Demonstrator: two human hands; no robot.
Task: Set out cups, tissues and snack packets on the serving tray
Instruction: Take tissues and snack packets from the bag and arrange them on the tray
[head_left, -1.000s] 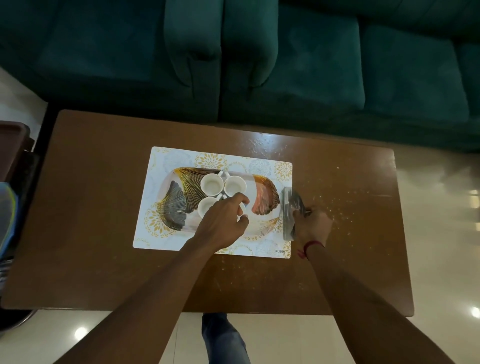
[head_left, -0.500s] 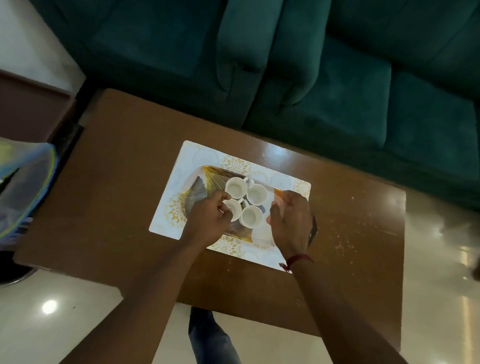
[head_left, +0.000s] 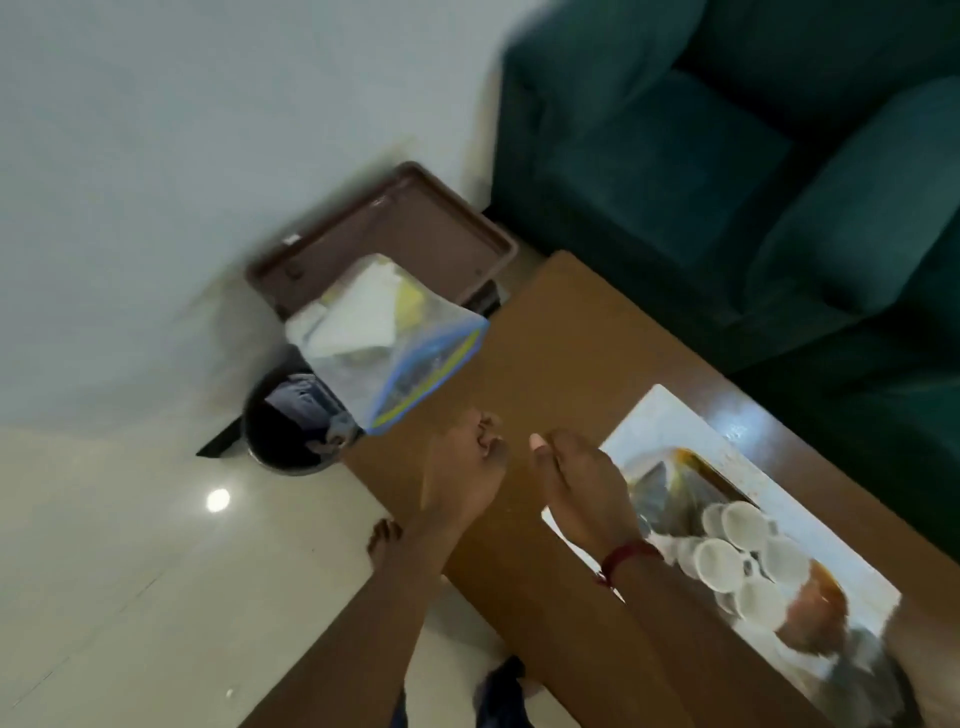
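Cups (head_left: 737, 558) clustered on serving tray (head_left: 675, 475), likely set out already | zip bag (head_left: 400, 353) of white items, maybe tissues, just off the surface's (head_left: 561, 364) left edge | left hand (head_left: 462, 478) fingers loosely curled, empty | right hand (head_left: 584, 488) fingers open, empty, both reaching bagward

The light around me is soft and rather dim, with one small bright glare spot on the glossy floor (head_left: 217, 500) and a pale sheen along the far edge of the tabletop (head_left: 571, 332). Everything is smeared by motion blur: my hands, the cups (head_left: 722, 564) and the zip bag (head_left: 400, 353) all have fuzzy outlines. Straight lines bow toward the frame's edges.
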